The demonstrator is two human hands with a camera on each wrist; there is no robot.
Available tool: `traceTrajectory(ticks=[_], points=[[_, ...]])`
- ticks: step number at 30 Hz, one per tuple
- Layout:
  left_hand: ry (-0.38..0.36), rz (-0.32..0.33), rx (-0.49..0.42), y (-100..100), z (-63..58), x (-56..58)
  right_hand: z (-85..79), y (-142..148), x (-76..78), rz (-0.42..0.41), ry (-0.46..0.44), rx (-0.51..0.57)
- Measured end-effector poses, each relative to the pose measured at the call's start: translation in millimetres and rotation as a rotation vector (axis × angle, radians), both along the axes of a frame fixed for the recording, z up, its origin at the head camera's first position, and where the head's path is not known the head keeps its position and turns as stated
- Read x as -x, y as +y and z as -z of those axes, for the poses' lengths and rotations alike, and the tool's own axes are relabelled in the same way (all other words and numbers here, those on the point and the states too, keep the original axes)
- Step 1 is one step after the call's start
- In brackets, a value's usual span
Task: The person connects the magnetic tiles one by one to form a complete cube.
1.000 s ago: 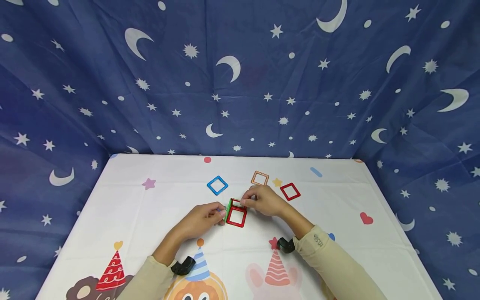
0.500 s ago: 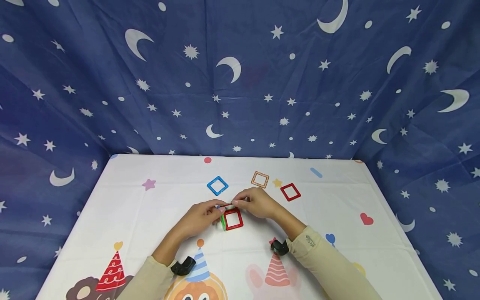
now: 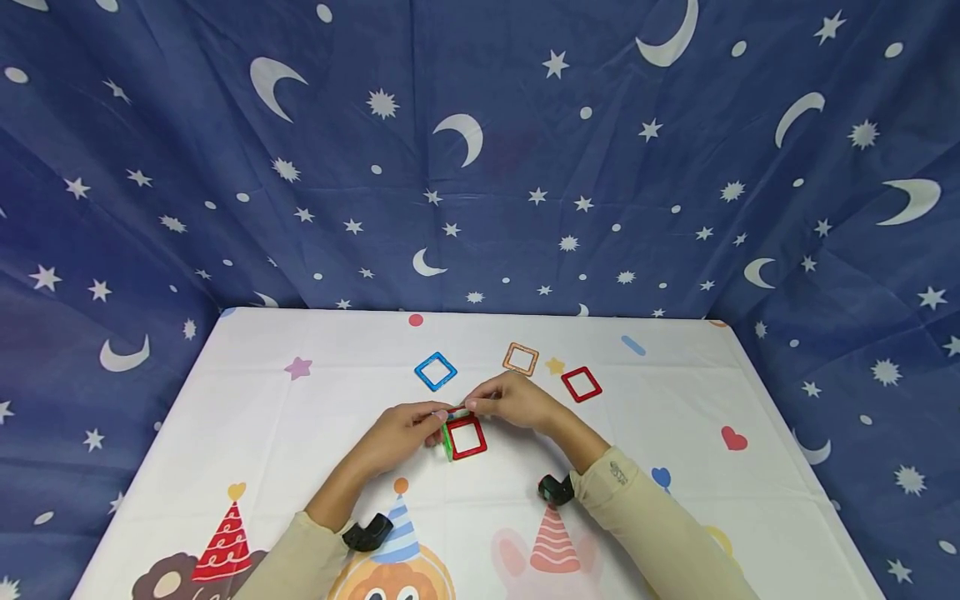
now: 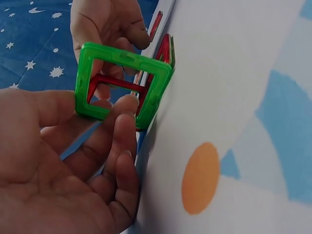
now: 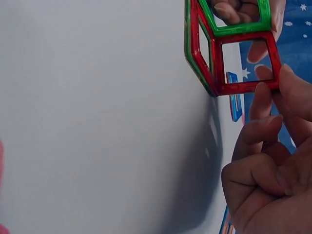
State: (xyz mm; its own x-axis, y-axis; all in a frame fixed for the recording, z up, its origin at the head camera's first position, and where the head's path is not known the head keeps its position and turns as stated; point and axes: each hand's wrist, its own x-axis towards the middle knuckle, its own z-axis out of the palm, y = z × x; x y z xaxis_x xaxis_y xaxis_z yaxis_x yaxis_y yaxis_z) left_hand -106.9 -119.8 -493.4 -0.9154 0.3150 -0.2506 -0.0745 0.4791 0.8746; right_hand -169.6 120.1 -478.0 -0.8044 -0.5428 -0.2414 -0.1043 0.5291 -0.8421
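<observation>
Square magnetic tiles with hollow middles meet at a corner between the two hands. My left hand pinches an upright green magnetic tile at its edge, with thumb and fingertips on the frame. Thumb and index finger of my right hand pinch the outer edge of an upright red magnetic tile, which stands along the back, its side against the green one. A second red tile lies at the base, and a green layer shows beneath it in the right wrist view. Fingers partly hide the back corner in the head view.
On the white printed tablecloth, a blue tile, an orange tile and another red tile lie loose beyond the hands. A dark blue curtain with moons and stars hangs behind the table.
My right hand has moved left, bringing the upright red tile up to the green one. The whole group has shifted slightly left and turned a little. Little differs over the last half second.
</observation>
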Motion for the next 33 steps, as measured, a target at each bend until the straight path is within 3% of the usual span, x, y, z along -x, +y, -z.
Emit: traceTrajectory(ticks=[5,11,20,26,33], points=[[-0.020,-0.062,0.001,2,-1.5,-0.1,-0.1,0,5.0,-0.002,-0.086,0.010],[-0.026,-0.102,-0.011,5,-4.6,-1.6,-1.6,-4,17.5,0.032,-0.086,-0.009],[-0.029,-0.113,-0.029,4,-2.4,-1.8,-5.6,-26,50.6,0.089,0.028,-0.077],[-0.035,-0.116,-0.020,4,-1.5,-1.6,5.7,-40,68.9,0.118,0.075,-0.115],[-0.030,-0.116,-0.026,5,-2.0,-0.8,15.0,-50,79.2,0.187,0.148,-0.183]])
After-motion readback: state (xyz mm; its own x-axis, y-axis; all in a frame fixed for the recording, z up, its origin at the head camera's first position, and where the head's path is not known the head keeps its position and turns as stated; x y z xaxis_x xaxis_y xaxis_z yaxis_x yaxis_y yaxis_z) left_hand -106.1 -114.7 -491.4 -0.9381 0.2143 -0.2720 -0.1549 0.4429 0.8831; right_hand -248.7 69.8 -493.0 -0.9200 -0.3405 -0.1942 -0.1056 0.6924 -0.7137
